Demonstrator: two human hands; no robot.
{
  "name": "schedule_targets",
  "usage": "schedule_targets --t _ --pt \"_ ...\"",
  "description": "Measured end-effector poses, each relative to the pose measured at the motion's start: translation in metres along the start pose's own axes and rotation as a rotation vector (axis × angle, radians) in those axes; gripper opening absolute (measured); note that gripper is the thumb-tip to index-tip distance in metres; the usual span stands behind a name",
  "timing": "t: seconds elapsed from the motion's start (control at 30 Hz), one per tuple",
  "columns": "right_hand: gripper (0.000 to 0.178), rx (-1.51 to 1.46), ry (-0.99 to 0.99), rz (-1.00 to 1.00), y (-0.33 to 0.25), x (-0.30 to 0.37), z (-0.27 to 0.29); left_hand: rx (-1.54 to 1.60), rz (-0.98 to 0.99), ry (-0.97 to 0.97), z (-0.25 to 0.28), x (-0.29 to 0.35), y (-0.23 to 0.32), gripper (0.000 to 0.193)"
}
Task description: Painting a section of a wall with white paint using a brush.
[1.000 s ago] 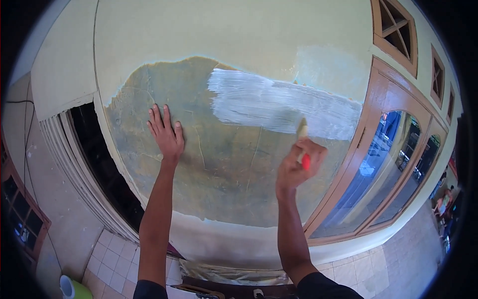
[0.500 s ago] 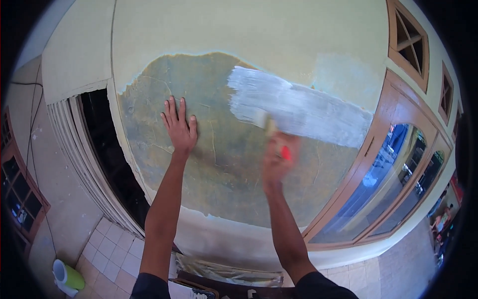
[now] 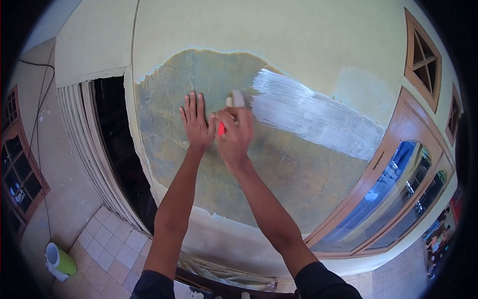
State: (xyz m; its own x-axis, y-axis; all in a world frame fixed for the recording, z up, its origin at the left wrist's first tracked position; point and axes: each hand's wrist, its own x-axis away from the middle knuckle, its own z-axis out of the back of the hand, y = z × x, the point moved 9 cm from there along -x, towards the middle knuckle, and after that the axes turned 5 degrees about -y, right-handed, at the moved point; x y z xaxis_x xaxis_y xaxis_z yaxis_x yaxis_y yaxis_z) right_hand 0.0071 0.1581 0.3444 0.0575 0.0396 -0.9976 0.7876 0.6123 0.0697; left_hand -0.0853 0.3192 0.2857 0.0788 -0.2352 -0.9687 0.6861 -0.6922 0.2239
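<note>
My left hand (image 3: 197, 127) lies flat against the bare grey-brown patch (image 3: 224, 184) of the wall, fingers spread. Just right of it, my right hand (image 3: 236, 132) grips a paintbrush (image 3: 237, 98) with pale bristles and a red-tipped handle. The bristles are at the bare patch, left of a broad white painted band (image 3: 318, 114); whether they touch the wall I cannot tell. That streaky band slants down to the right toward the brown door frame. Most of the brush handle is hidden in my right fist.
A brown wooden door (image 3: 398, 164) with glass panes stands to the right. On the left is a dark opening (image 3: 119, 149) beside folded pale panels (image 3: 89, 129). A green and white bucket (image 3: 62, 260) sits on the tiled floor (image 3: 107, 241). Cables (image 3: 37, 134) hang at the far left.
My right hand has carried the paintbrush left, off the white band to beside my left hand. My left hand stays on the patch. The whole view has shifted slightly.
</note>
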Motion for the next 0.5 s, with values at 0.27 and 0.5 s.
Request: schedule_targets --t 0.27,0.5 --pt "0.016 -0.146 0.134 -0.168 0.043 0.0 0.027 0.027 -0.042 -0.018 0.014 0.006 -0.032 0.072" --pt "0.025 0.166 0.285 -0.026 0.002 -0.008 0.063 0.027 -0.055 -0.015 0.02 0.008 -0.056 0.071"
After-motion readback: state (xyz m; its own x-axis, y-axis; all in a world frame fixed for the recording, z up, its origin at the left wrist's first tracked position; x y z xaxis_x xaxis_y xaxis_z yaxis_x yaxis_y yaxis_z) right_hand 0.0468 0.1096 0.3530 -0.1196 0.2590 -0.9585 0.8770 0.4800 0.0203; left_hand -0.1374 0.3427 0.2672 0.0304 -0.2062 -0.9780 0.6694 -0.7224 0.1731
